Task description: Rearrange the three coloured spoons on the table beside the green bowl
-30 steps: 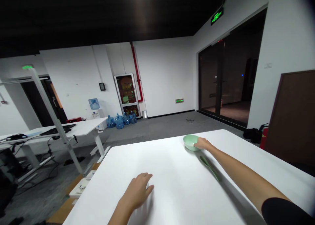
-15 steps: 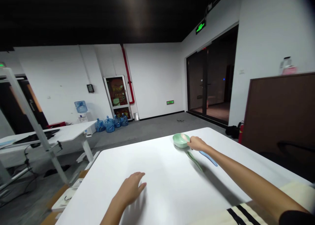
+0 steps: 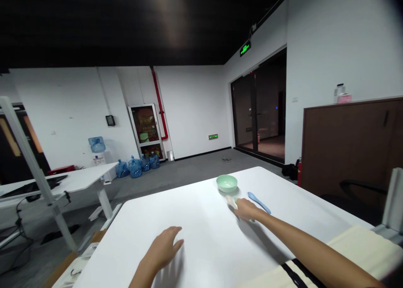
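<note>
Right hand: the person's right hand (image 3: 246, 209) is over the right half of the white table (image 3: 201, 233), its fingers closed in a pinch on a pale spoon (image 3: 231, 201); how each finger lies on the handle cannot be told from this angle.
Pale spoon: its head points away from the person, toward the bowl, and shows just past the fingertips; the hand hides much of the rest.
Green bowl: the light green bowl (image 3: 226, 184) stands upright near the table's far edge, just beyond the spoon head and apart from the hand.
Blue spoon: the blue spoon (image 3: 259, 202) lies on the table to the right of the bowl, slanting toward the right forearm.
Left hand: the left hand (image 3: 162, 249) hangs over the near left part of the table, holding nothing, its fingers extended and slightly bent, with the thumb spread away from them; a shadow falls beside it.
Cloth: a cream cloth (image 3: 359, 246) with black stripes covers the near right corner, partly under the right forearm.
Background: blue water bottles (image 3: 135, 169) stand on the floor beyond a second white table (image 3: 88, 176); a brown cabinet (image 3: 343, 145) stands at right.
</note>
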